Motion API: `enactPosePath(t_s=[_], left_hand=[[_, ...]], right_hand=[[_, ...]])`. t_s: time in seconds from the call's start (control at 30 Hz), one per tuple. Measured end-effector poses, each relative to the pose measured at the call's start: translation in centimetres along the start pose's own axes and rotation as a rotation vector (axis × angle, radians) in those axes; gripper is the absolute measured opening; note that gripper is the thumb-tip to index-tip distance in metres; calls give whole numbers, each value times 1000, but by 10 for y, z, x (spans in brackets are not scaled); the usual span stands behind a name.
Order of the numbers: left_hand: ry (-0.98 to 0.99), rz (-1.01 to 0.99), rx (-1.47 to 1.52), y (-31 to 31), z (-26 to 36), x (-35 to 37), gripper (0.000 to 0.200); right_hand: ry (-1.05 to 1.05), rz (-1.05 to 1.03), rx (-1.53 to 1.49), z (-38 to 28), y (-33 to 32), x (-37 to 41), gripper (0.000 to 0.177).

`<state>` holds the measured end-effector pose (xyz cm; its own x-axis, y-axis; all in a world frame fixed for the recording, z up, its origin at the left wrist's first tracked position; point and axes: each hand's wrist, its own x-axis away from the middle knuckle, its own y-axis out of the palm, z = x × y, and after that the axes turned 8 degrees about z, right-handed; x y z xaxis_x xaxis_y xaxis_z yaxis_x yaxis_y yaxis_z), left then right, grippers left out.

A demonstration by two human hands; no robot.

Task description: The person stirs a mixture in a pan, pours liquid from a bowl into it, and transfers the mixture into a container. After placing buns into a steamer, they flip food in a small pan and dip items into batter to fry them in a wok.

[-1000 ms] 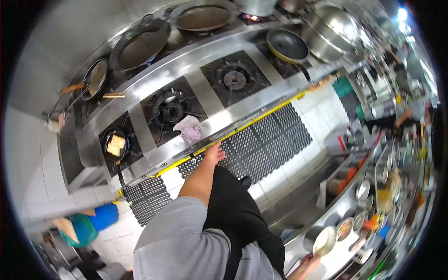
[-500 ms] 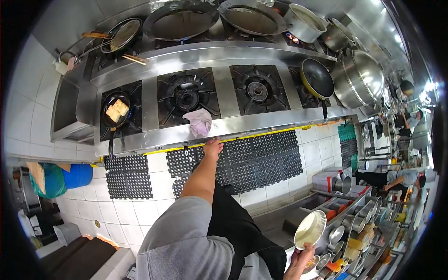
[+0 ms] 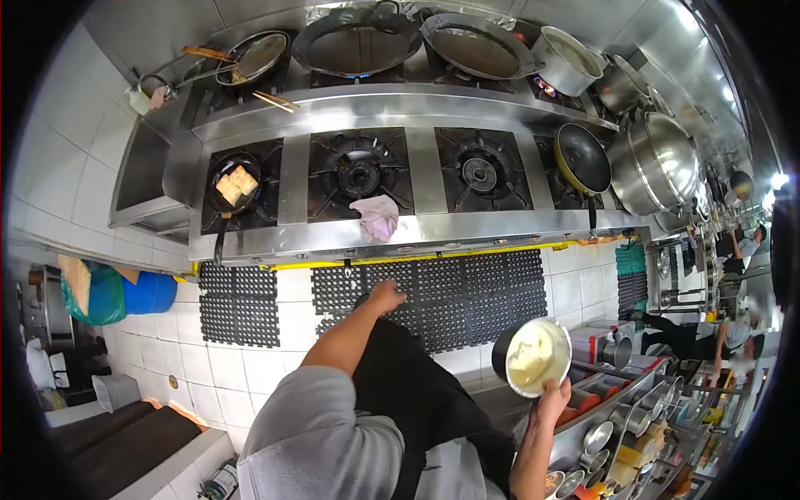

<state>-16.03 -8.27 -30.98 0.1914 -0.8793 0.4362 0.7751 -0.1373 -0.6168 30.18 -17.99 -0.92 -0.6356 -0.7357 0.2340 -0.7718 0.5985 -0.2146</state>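
Observation:
My left hand (image 3: 386, 297) is in the air over the black floor mat, in front of the stove. Its fingers are loosely bent and slightly apart, with nothing in them. A round metal pot (image 3: 563, 354) is in my right hand (image 3: 551, 402), gripped at its near rim. Pale yellow, creamy stuff (image 3: 532, 354) lies inside the tilted pot. On the stove edge, beyond my left hand, rests a crumpled pinkish cloth (image 3: 377, 218). At the left burner a small black frying pan (image 3: 222, 207) holds browned, pale blocks of food (image 3: 237, 185).
The steel stove (image 3: 422, 179) runs across ahead. Large dark pans (image 3: 358, 73) and a pot (image 3: 567, 62) over a flame stand at the back. A yellow-sided pan (image 3: 582, 158) and big steel pot (image 3: 656, 162) are right. A rack of pots (image 3: 627, 417) stands lower right; people work beyond.
My right hand has brought the pot up and forward, closer to the stove. My left hand has drawn back from the stove's front edge. The whole view has shifted slightly.

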Motion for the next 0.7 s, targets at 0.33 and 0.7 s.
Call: enactPosePath(t_s=[0.33,0.7], left_hand=[[-474,-302,415,-137,-11,146,40],[41,-124,1029,-254,156,65,76]], right_hand=[[-80,-245,36,-65,207,-47,14],[-195,-748,95,-113,414,-27,4]])
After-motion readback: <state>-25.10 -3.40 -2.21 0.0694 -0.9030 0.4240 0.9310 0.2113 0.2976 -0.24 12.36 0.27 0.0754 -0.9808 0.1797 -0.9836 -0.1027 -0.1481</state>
